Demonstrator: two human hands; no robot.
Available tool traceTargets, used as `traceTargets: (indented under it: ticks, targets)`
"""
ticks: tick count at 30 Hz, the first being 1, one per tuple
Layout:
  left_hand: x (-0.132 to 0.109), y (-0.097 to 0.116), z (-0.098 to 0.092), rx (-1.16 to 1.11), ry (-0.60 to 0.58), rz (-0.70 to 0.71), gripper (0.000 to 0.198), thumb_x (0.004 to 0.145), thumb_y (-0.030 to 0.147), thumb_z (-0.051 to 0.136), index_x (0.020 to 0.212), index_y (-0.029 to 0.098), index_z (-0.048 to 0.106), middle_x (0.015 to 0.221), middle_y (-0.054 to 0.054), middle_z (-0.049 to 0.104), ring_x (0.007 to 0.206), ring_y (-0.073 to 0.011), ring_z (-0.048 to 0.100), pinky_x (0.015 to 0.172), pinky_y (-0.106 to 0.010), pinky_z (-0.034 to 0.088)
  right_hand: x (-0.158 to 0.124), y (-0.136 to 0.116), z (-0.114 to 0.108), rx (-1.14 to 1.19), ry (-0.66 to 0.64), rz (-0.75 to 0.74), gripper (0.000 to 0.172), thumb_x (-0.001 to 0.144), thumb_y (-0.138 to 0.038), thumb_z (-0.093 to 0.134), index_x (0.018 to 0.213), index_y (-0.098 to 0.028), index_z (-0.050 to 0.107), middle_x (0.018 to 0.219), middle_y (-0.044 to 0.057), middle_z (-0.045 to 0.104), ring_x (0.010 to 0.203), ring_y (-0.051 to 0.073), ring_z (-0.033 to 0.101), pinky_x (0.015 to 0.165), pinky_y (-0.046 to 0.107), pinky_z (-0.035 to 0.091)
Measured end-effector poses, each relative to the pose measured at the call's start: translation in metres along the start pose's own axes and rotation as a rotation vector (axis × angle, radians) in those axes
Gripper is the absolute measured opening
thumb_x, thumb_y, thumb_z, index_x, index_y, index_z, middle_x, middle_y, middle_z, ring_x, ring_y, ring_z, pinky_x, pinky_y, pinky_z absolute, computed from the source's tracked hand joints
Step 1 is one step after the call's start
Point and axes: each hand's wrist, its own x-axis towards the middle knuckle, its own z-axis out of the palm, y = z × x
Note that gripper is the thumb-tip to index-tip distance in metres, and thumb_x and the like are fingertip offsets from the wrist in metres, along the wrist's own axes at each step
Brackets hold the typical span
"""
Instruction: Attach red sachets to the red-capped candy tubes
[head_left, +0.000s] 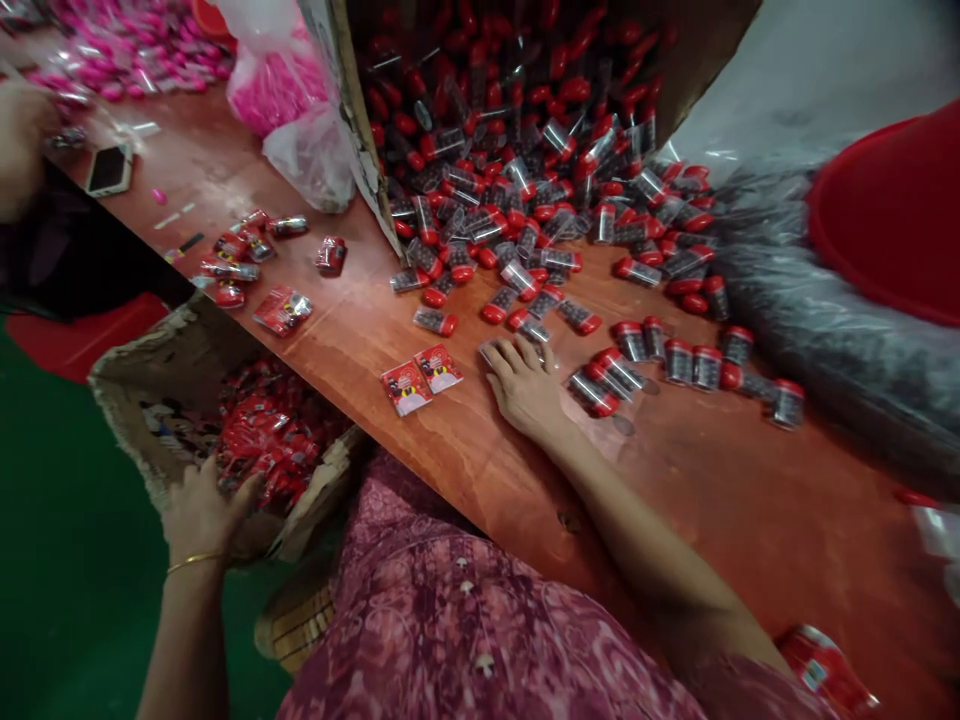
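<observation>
My left hand (pixel 202 508), a thin gold bangle at its wrist, hangs with fingers apart at the near rim of a worn cardboard box (pixel 124 385). It holds nothing visible. Inside the box lies a heap of red printed packets (pixel 270 430). On the table, my right hand (pixel 525 388) curls its fingers over a clear plastic tube (pixel 492 350), largely hidden beneath them. Two flat red printed cards (pixel 421 380) lie side by side to its left. Just right of it, several red-capped clear tubes with dark contents (pixel 615 372) lie close together.
A large carton (pixel 367 170) on its side spills red-capped tubes across the reddish table (pixel 705 520). Wrapped red pieces (pixel 236 250) and a phone (pixel 110 169) lie left, near another person's hand (pixel 22 145). A red basin (pixel 892 210) and plastic-covered bag (pixel 825 330) stand right.
</observation>
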Motion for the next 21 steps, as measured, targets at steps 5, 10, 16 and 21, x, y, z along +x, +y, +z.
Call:
traceTargets:
  ticks: [5,10,16,21]
  targets:
    - [0.000,0.087,0.028,-0.170,0.120,0.323,0.034,0.082,0.043,0.047,0.101,0.021,0.064,0.117,-0.008,0.062,0.120,-0.0271,0.049,0.102,-0.044,0.037,-0.041,0.005,-0.004,-0.027,0.023,0.052,0.037,0.091,-0.028,0.037,0.124,-0.020,0.051,0.130,0.010,0.053,0.127,0.029,0.036,0.103,0.051,0.020]
    - [0.013,0.199,0.077,-0.050,-0.182,0.612,0.032,0.082,0.039,0.052,0.106,0.023,0.066,0.131,-0.009,0.053,0.130,-0.0316,0.036,0.104,-0.050,0.030,-0.060,0.006,-0.005,-0.037,0.091,0.052,0.041,0.089,-0.036,0.042,0.122,-0.014,0.052,0.136,0.016,0.046,0.130,0.029,0.032,0.103,0.047,0.025]
    - [0.024,0.216,0.106,0.062,-0.229,0.637,0.021,0.082,0.035,0.053,0.088,0.027,0.072,0.123,-0.006,0.060,0.128,-0.0341,0.037,0.102,-0.058,0.026,-0.063,0.006,-0.002,0.034,0.144,0.013,0.041,0.087,-0.036,0.046,0.122,-0.013,0.050,0.131,0.017,0.050,0.127,0.028,0.037,0.101,0.045,0.029]
    - [0.025,0.219,0.107,-0.013,-0.194,0.647,0.021,0.082,0.027,0.051,0.082,0.026,0.072,0.116,-0.005,0.064,0.128,-0.0348,0.037,0.104,-0.060,0.021,-0.061,0.007,-0.003,0.073,0.200,0.019,0.034,0.086,-0.032,0.047,0.116,-0.016,0.055,0.129,0.016,0.052,0.125,0.029,0.040,0.099,0.047,0.029]
